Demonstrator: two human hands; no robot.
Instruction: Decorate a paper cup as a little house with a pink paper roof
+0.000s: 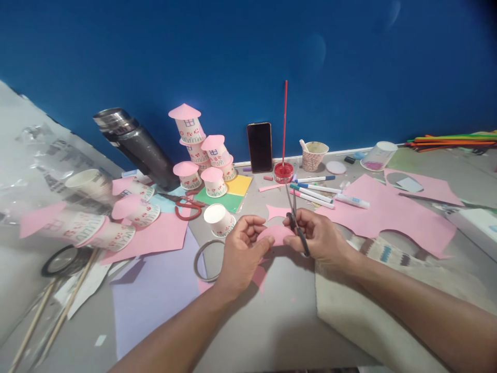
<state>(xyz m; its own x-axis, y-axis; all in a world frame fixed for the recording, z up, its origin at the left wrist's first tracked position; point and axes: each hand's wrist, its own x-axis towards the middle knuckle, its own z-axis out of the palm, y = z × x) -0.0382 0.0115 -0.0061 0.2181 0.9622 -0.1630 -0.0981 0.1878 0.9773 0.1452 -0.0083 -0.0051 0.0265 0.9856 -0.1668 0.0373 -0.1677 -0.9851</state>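
Observation:
Between my two hands is a small rounded piece of pink paper (278, 234). My left hand (244, 251) pinches its left edge between thumb and fingers. At its right edge, the thumb and fingers of my right hand (320, 235) grip the paper too. That same hand carries a pair of dark-handled scissors (298, 228), blades pointing up and away from the paper. A decorated white paper cup (219, 220) stands just left of my left hand, near a roll of tape (200, 261). Pink offcuts lie on the table under and behind the hands.
Stacked cups with pink cone roofs (190, 124) stand by the blue wall, near a leaning black flask (135, 145). A phone (260, 147) is propped upright. Markers (312, 196) and a large cut pink sheet (373, 207) lie right. Red-handled scissors (188, 203) rest left.

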